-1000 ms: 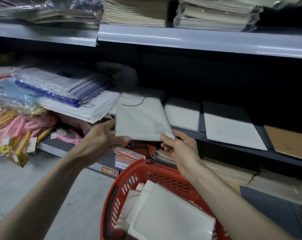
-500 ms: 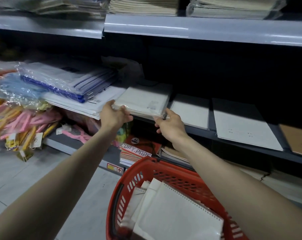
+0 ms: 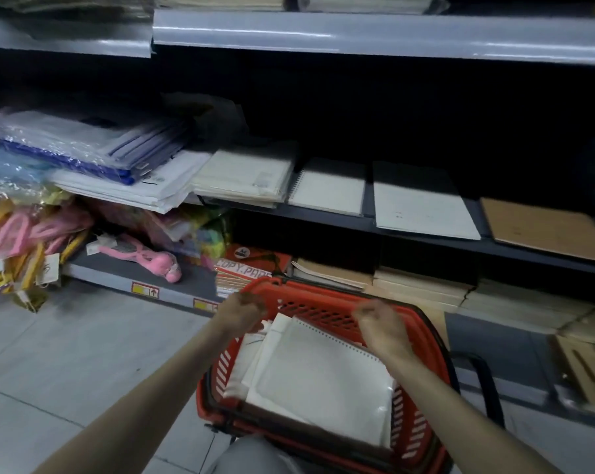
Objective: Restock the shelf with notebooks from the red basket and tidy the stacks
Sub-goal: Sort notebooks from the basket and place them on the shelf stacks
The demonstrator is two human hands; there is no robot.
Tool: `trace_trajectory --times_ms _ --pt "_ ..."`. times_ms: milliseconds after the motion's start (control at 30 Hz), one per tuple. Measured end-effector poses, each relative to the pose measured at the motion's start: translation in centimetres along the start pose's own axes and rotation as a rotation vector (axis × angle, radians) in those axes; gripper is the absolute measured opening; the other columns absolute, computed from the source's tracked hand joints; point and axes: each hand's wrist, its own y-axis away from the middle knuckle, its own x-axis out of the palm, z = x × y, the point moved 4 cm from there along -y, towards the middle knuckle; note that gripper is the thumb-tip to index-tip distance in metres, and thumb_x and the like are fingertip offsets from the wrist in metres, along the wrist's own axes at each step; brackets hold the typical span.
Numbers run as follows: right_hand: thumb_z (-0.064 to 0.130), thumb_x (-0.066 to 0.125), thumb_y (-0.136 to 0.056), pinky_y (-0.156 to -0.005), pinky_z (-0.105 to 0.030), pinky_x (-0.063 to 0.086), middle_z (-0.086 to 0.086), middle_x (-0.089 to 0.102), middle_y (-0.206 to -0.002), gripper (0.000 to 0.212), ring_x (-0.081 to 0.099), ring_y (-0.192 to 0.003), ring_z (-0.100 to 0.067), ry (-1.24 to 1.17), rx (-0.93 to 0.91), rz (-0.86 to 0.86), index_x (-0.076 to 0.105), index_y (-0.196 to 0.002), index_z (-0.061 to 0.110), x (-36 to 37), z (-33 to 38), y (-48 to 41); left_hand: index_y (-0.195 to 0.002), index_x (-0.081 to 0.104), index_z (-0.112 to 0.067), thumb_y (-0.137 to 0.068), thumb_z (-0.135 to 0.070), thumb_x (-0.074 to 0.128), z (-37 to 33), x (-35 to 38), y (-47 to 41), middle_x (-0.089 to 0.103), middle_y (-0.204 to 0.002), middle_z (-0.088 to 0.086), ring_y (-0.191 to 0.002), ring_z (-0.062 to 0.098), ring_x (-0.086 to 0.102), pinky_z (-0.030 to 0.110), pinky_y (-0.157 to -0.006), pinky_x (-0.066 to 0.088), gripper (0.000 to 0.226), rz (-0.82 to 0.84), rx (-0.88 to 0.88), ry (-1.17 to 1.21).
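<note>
The red basket [image 3: 422, 336] sits low in front of me, with several white notebooks inside and a spiral-bound one [image 3: 316, 374] on top. My left hand [image 3: 243, 311] hovers at the basket's far left rim, fingers loosely curled, holding nothing. My right hand [image 3: 379, 325] hangs over the top notebook's far right corner, also empty. On the dark middle shelf [image 3: 425, 239] lies a cream notebook stack [image 3: 244, 176], then a spiral notebook [image 3: 328, 186], a white notebook [image 3: 422, 203] and a brown one [image 3: 545, 227].
Plastic-wrapped folders [image 3: 84, 145] overhang the shelf's left part. Pink and yellow toys [image 3: 142, 258] and a red copy-paper pack [image 3: 251, 265] lie on the bottom shelf, with brown notebook stacks [image 3: 419, 285] to their right. The grey upper shelf [image 3: 357, 32] juts out overhead. Tiled floor [image 3: 67, 354] lies to the left.
Both hands set the cream notebook on the shelf stack, let go, and drew back down to the basket. They are now empty above the notebooks in it.
</note>
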Motion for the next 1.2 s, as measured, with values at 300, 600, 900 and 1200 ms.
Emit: trace_trajectory --times_ms 300,600,900,1200 --pt "0.024 0.076 -0.083 -0.075 -0.032 0.048 -0.014 0.067 -0.111 0.048 0.063 -0.095 -0.03 -0.28 0.605 0.113 0.065 -0.123 -0.001 3.4 -15.9 3.0 -0.09 0.066 -0.015 -0.081 -0.024 0.077 8.9 7.5 -0.9 0.067 -0.099 0.006 -0.095 0.027 0.067 0.029 -0.076 0.055 0.017 0.07 -0.233 -0.228" --pt "0.015 0.076 -0.091 -0.08 -0.032 0.053 -0.008 0.064 -0.116 0.045 0.063 -0.101 -0.028 -0.312 0.526 0.09 0.056 -0.131 0.008 2.6 -15.5 2.5 -0.116 0.071 -0.007 -0.044 -0.043 0.086 18.7 10.3 -7.5 0.076 -0.111 0.013 -0.107 0.033 0.07 0.05 -0.098 0.057 0.082 0.197 -0.297 -0.122" --pt "0.011 0.057 -0.104 -0.083 -0.028 0.046 -0.005 0.062 -0.138 0.041 0.054 -0.103 -0.021 -0.289 0.416 0.036 0.053 -0.144 0.016 2.2 -13.9 1.7 -0.115 0.068 -0.01 -0.076 -0.023 0.08 10.7 8.2 -0.2 0.07 -0.116 0.009 -0.11 0.029 0.063 0.048 -0.103 0.053 0.043 0.135 -0.327 -0.047" --pt "0.017 0.05 -0.107 -0.114 -0.042 0.041 -0.008 0.055 -0.15 0.05 0.053 -0.137 -0.034 -0.147 0.272 -0.148 0.041 -0.156 0.022 2.2 -10.6 2.6 -0.121 0.069 -0.02 -0.096 -0.026 0.061 6.7 7.1 2.3 0.071 -0.117 0.003 -0.106 0.024 0.065 0.039 -0.096 0.055 0.027 0.02 -0.064 -0.164"
